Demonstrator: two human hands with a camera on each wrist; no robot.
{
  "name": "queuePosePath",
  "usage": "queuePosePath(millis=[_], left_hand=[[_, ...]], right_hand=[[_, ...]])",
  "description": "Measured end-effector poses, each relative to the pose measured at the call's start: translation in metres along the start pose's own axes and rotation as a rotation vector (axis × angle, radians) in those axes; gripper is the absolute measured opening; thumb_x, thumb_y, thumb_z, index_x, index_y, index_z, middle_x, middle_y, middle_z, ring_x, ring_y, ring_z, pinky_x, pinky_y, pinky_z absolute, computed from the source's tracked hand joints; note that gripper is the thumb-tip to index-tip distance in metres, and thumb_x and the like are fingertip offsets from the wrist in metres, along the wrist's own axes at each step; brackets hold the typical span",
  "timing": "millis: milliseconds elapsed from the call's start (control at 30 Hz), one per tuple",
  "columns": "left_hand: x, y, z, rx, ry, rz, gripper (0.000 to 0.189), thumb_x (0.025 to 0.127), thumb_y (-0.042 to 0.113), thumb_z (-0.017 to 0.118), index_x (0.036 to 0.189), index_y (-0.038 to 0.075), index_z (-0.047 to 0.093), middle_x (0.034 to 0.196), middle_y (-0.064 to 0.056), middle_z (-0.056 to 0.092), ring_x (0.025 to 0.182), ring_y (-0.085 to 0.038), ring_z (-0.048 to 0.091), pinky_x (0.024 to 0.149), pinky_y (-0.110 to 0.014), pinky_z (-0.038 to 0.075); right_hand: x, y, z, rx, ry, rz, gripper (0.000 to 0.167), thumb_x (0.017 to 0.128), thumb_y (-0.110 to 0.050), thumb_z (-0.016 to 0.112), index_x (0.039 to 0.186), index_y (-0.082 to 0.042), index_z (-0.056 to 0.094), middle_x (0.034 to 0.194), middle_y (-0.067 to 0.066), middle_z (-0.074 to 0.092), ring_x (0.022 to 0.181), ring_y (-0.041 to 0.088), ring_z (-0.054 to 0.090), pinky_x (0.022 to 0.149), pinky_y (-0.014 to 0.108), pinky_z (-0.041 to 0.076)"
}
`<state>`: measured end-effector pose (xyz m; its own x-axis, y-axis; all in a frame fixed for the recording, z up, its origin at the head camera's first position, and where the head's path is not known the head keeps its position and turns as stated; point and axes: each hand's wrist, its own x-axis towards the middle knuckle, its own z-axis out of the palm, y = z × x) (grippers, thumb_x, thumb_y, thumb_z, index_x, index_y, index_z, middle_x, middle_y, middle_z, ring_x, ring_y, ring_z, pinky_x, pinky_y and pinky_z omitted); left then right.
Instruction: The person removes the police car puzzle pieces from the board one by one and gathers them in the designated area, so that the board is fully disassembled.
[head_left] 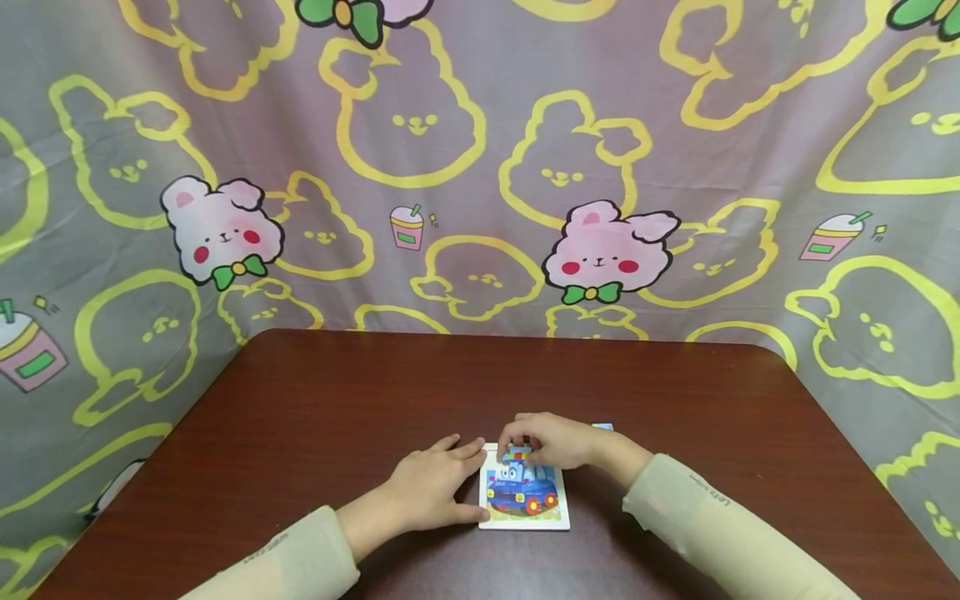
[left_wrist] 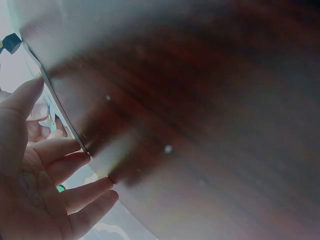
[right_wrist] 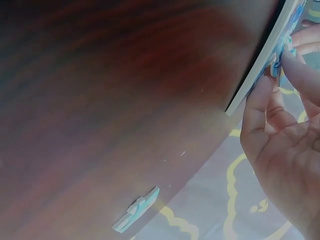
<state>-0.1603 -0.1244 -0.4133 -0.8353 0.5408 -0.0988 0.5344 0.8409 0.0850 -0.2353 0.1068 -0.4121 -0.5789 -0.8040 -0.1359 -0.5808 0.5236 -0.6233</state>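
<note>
A jigsaw puzzle board (head_left: 522,522) with a white border and a blue cartoon car lies flat on the brown table. Spread along its left edge is my left hand (head_left: 431,492), with the thumb at the lower left corner and fingertips at the upper left. My right hand (head_left: 553,440) reaches over the board's top part. Between its thumb and fingers it pinches a small puzzle piece (right_wrist: 275,67), held close over the board in the right wrist view. Fingers partly cover the piece and the upper right of the picture.
A loose puzzle piece (right_wrist: 136,210) lies on the table (head_left: 375,392) to the right of the board; the right wrist partly hides it in the head view. Beyond the table's back edge hangs a grey curtain (head_left: 480,208) with cartoon rabbits.
</note>
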Motion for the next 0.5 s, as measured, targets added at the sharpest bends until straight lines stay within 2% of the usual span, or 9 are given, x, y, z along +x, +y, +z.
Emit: queuePosePath(millis=[167,333,500], left_hand=[[0.0006,-0.0005,0.0007,0.008,0.007,0.000,0.081,0.081,0.068,0.066,0.144,0.018,0.055,0.151,0.001,0.051,0.137,-0.033,0.050,0.087,-0.051,0.056],[0.0000,-0.0002,-0.0002,0.008,0.009,-0.005,0.081,0.081,0.068,0.067,0.144,0.018,0.055,0.151,0.002,0.050,0.138,-0.033,0.050,0.088,-0.052,0.055],[-0.0016,0.0003,-0.0002,-0.006,0.005,-0.007,0.081,0.081,0.067,0.067,0.144,0.018,0.054,0.152,0.001,0.050,0.138,-0.033,0.049,0.089,-0.053,0.055]], right_hand=[[0.0000,0.0016,-0.0018,0.053,-0.001,-0.009,0.030,0.093,0.000,0.064,0.109,-0.024,0.070,0.098,-0.002,0.062,0.087,0.011,0.052,0.078,0.025,0.046],[0.0007,0.0035,-0.0034,0.097,0.000,-0.032,0.033,0.092,0.005,0.061,0.109,-0.021,0.071,0.093,0.002,0.064,0.079,0.010,0.054,0.074,0.024,0.048],[0.0011,0.0045,-0.0030,0.137,0.024,-0.016,0.029,0.091,0.006,0.062,0.108,-0.016,0.070,0.090,-0.001,0.064,0.077,0.009,0.056,0.073,0.023,0.050]])
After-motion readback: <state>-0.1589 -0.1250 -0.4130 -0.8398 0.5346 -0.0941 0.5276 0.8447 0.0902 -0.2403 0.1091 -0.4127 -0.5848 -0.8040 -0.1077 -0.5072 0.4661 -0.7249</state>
